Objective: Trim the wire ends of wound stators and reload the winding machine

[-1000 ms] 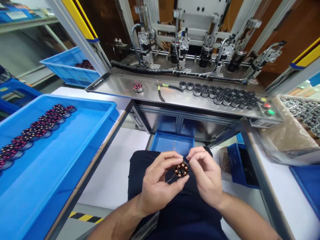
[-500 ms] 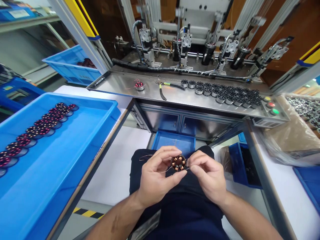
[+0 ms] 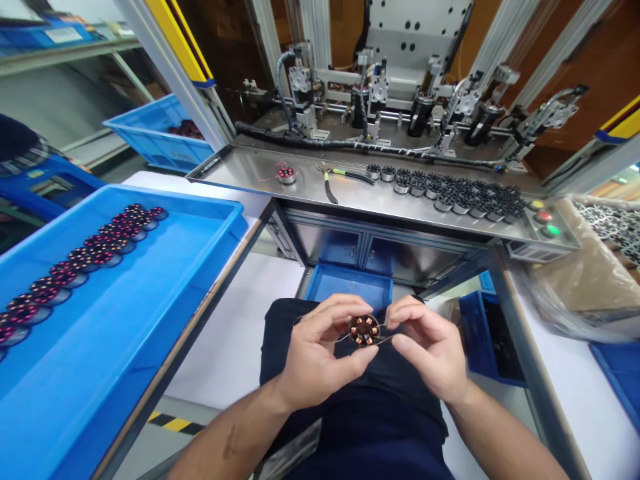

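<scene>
Over my lap, my left hand (image 3: 323, 347) closes around the rim of a copper-wound motor stator (image 3: 364, 331), thumb below and fingers above. The stator's ring of copper coils faces up at me. Thin wire ends stick out from both its left and right sides. Just right of it is my right hand (image 3: 430, 347), thumb and forefinger parted, with the tips close to the right-hand wires. Whether a fingertip touches a wire I cannot tell.
Rows of wound stators stand in a blue tray (image 3: 165, 280) at left. On the metal ledge are one red-wired stator (image 3: 287, 175), green-and-black cutters (image 3: 330, 187) and many bare stator cores (image 3: 460, 190). Behind is a winding machine (image 3: 380, 93); push buttons (image 3: 551, 230) sit at right.
My right thumb and forefinger have come apart from their pinch at the wires and shifted slightly right. The left hand still holds the stator. The whole view has shifted slightly.
</scene>
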Demonstrator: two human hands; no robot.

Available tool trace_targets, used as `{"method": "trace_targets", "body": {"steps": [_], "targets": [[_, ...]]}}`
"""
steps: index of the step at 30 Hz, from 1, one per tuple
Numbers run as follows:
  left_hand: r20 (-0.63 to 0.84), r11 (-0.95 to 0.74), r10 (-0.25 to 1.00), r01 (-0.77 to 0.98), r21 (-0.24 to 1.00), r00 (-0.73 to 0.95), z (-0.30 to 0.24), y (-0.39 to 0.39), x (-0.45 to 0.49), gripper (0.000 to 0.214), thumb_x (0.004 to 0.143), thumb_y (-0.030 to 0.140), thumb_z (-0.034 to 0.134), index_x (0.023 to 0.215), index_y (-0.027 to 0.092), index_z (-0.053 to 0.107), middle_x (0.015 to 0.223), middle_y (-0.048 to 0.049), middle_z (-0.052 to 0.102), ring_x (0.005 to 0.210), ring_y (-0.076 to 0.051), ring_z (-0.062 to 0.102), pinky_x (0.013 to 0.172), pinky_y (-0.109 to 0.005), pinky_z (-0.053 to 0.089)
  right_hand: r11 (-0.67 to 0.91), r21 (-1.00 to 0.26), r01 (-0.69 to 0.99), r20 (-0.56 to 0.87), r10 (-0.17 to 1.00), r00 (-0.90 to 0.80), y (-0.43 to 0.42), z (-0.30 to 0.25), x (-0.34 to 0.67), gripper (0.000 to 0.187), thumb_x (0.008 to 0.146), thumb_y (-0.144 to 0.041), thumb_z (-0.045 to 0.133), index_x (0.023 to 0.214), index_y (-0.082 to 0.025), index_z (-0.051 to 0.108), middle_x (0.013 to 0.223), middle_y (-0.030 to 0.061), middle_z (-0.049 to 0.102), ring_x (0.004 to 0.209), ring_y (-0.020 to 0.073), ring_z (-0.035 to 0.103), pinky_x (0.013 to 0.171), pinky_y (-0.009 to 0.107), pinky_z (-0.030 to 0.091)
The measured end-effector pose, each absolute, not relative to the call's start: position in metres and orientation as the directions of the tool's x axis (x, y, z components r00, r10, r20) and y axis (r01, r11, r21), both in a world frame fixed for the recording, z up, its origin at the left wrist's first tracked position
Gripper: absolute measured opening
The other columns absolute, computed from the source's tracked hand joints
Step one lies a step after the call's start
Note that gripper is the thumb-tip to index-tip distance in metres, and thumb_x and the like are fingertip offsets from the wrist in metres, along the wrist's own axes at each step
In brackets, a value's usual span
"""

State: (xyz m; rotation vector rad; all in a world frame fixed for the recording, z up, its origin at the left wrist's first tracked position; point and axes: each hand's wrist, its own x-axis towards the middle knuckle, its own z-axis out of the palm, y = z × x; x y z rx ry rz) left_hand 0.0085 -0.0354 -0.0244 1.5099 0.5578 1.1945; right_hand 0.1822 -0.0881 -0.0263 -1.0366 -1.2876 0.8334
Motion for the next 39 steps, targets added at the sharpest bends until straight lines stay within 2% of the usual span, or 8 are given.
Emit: {"method": "trace_targets", "body": {"steps": [4, 10, 19, 21, 24, 27, 32, 39], "targets": [[0.343, -0.23, 0.847, -0.301, 0.925, 0.406, -0.02, -0.034, 0.009, 0.04, 0.067, 0.005, 0.079, 0.104, 0.021, 0.074, 0.1, -0.0077, 0.069, 0.089, -0.018, 0.071, 0.077, -0.026, 0.062, 0.486, -0.85, 0.2, 0.499, 0.866, 0.017, -0.081, -0.021, 0.189, 0.024, 0.086, -0.013, 0.067, 0.107, -0.024, 0.07, 0.089, 0.0062, 0.067, 0.087, 0.0211, 0.062, 0.077, 0.039, 0.052], [0.298, -0.173, 0.87, -0.323, 0.931, 0.394, -0.02, -0.036, 0.011, 0.042, 0.066, 0.006, 0.08, 0.104, 0.02, 0.073, 0.099, -0.0061, 0.074, 0.083, -0.016, 0.072, 0.075, -0.024, 0.062, 0.51, -0.803, 0.308, 0.562, 0.82, 0.108, -0.088, -0.014, 0.178, 0.018, 0.085, -0.006, 0.066, 0.087, -0.023, 0.071, 0.074, 0.0026, 0.065, 0.07, 0.0177, 0.059, 0.067, 0.037, 0.049], [0.438, -0.349, 0.863, -0.328, 0.878, 0.253, -0.019, -0.038, 0.017, 0.042, 0.065, 0.004, 0.081, 0.103, 0.019, 0.072, 0.1, -0.0073, 0.075, 0.091, -0.018, 0.072, 0.076, -0.023, 0.061, 0.576, -0.777, 0.252, 0.616, 0.779, 0.119, -0.099, -0.02, 0.165, 0.024, 0.084, -0.005, 0.065, 0.097, -0.024, 0.072, 0.074, 0.0038, 0.064, 0.07, 0.0188, 0.06, 0.065, 0.038, 0.051], [0.4, -0.288, 0.871, -0.364, 0.886, 0.285, -0.017, -0.036, 0.016, 0.04, 0.064, 0.005, 0.082, 0.102, 0.019, 0.073, 0.099, -0.0072, 0.075, 0.086, -0.017, 0.072, 0.074, -0.023, 0.061, 0.581, -0.781, 0.23, 0.613, 0.783, 0.103, -0.094, -0.022, 0.172, 0.022, 0.085, -0.011, 0.07, 0.102, -0.024, 0.072, 0.079, 0.005, 0.065, 0.075, 0.0201, 0.061, 0.068, 0.039, 0.053], [0.322, -0.152, 0.876, -0.428, 0.891, 0.358, -0.014, -0.035, 0.014, 0.039, 0.063, 0.007, 0.083, 0.099, 0.019, 0.075, 0.096, -0.0056, 0.076, 0.08, -0.014, 0.071, 0.072, -0.021, 0.06, 0.598, -0.782, 0.176, 0.615, 0.785, 0.069, -0.082, -0.022, 0.187, 0.037, 0.082, -0.024, 0.078, 0.118, -0.026, 0.069, 0.099, 0.0089, 0.065, 0.095, 0.0239, 0.062, 0.081, 0.044, 0.055], [0.249, -0.021, 0.868, -0.47, 0.882, 0.429, -0.012, -0.036, 0.014, 0.039, 0.061, 0.007, 0.084, 0.098, 0.02, 0.076, 0.092, -0.0041, 0.076, 0.079, -0.013, 0.071, 0.074, -0.02, 0.059, 0.625, -0.77, 0.126, 0.613, 0.78, -0.126, -0.068, -0.017, 0.199, 0.046, 0.079, -0.031, 0.081, 0.124, -0.03, 0.067, 0.12, 0.0111, 0.062, 0.12, 0.029, 0.056, 0.097, 0.052, 0.051], [0.159, 0.156, 0.83, -0.496, 0.854, 0.535, -0.013, -0.038, 0.015, 0.042, 0.059, 0.006, 0.084, 0.098, 0.02, 0.077, 0.092, -0.0034, 0.077, 0.081, -0.014, 0.072, 0.075, -0.019, 0.057, 0.696, -0.71, 0.108, 0.64, 0.702, -0.313, -0.055, -0.004, 0.201, 0.028, 0.082, -0.035, 0.078, 0.108, -0.025, 0.073, 0.125, 0.0103, 0.062, 0.129, 0.0287, 0.053, 0.109, 0.054, 0.042], [0.113, 0.261, 0.801, -0.512, 0.818, 0.588, -0.016, -0.036, 0.014, 0.035, 0.065, 0.014, 0.087, 0.098, 0.021, 0.076, 0.089, -0.0022, 0.078, 0.077, -0.01, 0.071, 0.075, -0.015, 0.056, 0.784, -0.542, 0.301, 0.753, 0.612, -0.239, -0.067, -0.003, 0.194, 0.005, 0.089, -0.023, 0.071, 0.094, -0.022, 0.072, 0.118, 0.0088, 0.064, 0.121, 0.0282, 0.057, 0.097, 0.052, 0.051]]}}
